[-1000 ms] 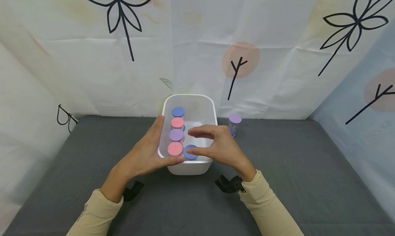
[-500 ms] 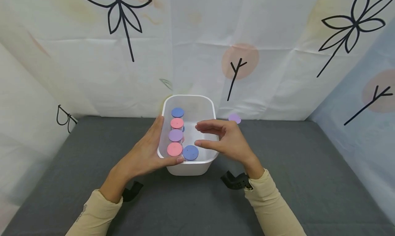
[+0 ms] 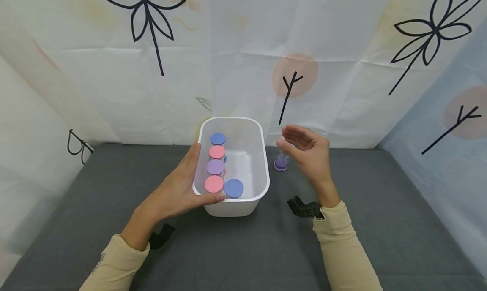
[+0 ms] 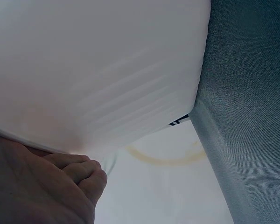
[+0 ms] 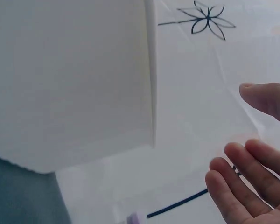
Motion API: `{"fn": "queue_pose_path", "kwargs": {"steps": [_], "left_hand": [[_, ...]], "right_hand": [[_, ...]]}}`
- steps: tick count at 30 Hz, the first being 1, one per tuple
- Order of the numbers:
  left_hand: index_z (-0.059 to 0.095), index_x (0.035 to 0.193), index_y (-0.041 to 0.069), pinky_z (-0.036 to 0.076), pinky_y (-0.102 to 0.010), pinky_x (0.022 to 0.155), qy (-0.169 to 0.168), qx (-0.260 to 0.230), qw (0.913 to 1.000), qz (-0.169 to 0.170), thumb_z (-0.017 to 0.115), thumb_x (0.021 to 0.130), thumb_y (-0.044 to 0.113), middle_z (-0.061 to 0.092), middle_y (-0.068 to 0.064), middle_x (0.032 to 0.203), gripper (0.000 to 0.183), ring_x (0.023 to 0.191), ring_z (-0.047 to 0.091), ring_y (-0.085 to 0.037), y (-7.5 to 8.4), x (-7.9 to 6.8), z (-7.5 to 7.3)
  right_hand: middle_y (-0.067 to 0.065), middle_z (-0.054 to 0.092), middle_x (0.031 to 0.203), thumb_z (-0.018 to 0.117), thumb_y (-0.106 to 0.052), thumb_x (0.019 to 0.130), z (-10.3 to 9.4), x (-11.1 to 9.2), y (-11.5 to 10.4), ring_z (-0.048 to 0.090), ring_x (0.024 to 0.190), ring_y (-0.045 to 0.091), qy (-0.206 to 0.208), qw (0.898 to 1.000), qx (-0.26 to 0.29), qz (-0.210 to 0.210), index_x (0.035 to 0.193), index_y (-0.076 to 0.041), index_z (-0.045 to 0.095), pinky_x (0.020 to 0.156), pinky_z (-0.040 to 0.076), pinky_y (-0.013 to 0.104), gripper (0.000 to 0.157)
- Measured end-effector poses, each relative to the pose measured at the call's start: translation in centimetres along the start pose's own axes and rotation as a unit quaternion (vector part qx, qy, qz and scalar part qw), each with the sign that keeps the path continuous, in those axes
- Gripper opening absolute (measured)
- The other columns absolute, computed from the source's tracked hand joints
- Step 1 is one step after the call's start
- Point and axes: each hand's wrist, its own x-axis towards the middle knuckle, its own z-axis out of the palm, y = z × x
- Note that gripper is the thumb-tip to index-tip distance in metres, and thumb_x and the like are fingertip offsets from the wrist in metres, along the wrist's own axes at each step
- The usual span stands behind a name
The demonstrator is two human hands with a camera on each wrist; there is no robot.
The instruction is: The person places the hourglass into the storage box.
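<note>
My left hand (image 3: 181,181) holds a white plastic bin (image 3: 231,207) at its near left corner, thumb along the front rim and fingers along the left wall; in the left wrist view the fingers (image 4: 81,175) lie at the rim. Inside, small clear jars with blue (image 3: 218,139), pink (image 3: 217,152) and purple (image 3: 215,167) lids line the left side, and a blue-lidded jar (image 3: 233,188) stands at the near end. Right of the bin, my right hand (image 3: 310,156) is spread beside a purple-lidded jar (image 3: 281,162), partly hiding it. Nothing is between the fingers in the right wrist view.
A dark grey cloth (image 3: 228,257) covers the table. White printed fabric (image 3: 236,71) hangs close behind the bin, with more fabric along the left and right sides. The bin's right wall (image 5: 74,84) fills much of the right wrist view.
My right hand has moved out from over the bin, rightward and away from me, to the purple-lidded jar. My left hand and the bin have stayed in place.
</note>
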Motion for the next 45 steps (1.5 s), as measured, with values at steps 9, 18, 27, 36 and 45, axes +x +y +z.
{"fn": "queue_pose_path", "kwargs": {"steps": [9,18,27,36,45], "left_hand": [[-0.005,0.164,0.021,0.030,-0.059,0.114,-0.005,-0.002,1.0000,-0.005,0.081,0.075,0.064,0.003,0.002,0.170,0.131,0.153,0.014,-0.021,0.0,0.0,-0.1],[-0.005,0.163,0.028,0.031,-0.058,0.113,0.002,-0.010,0.9999,0.003,0.082,0.074,0.064,0.007,0.004,0.169,0.130,0.151,0.018,-0.020,-0.1,0.1,0.0],[-0.004,0.164,0.023,0.030,-0.057,0.114,0.001,-0.009,1.0000,0.002,0.082,0.074,0.064,0.005,0.003,0.169,0.132,0.152,0.017,-0.019,-0.1,0.1,0.0],[-0.005,0.164,0.022,0.030,-0.058,0.114,-0.003,-0.011,0.9999,-0.004,0.083,0.074,0.064,0.005,0.002,0.169,0.133,0.151,0.017,-0.020,-0.1,0.0,0.0],[-0.004,0.164,0.025,0.031,-0.057,0.114,-0.002,-0.013,0.9999,0.000,0.083,0.074,0.063,0.007,0.002,0.169,0.131,0.151,0.018,-0.020,0.0,0.0,0.0]], "right_hand": [[0.025,0.066,0.123,0.081,0.006,0.082,-1.0,0.6,2.5,0.065,0.113,0.022,0.058,0.998,-0.035,0.006,0.124,0.010,0.066,0.104,0.047,0.036,0.046],[0.027,0.062,0.131,0.084,0.000,0.081,-1.5,0.6,5.6,0.059,0.123,0.036,0.063,0.994,-0.075,0.056,0.133,0.009,0.061,0.108,0.043,0.041,0.058],[0.027,0.064,0.127,0.086,0.002,0.078,-1.5,0.4,7.8,0.064,0.118,0.026,0.034,0.990,-0.080,0.107,0.130,0.011,0.062,0.104,0.046,0.039,0.059],[0.022,0.071,0.111,0.087,-0.001,0.078,-1.6,0.1,8.8,0.068,0.092,0.003,0.031,0.991,-0.076,0.108,0.120,0.008,0.069,0.086,0.053,0.022,0.046],[0.003,0.072,0.103,0.085,0.001,0.080,-1.5,0.2,6.0,0.070,0.091,0.009,0.047,0.993,-0.026,0.106,0.124,0.007,0.068,0.080,0.055,0.021,0.047]]}}
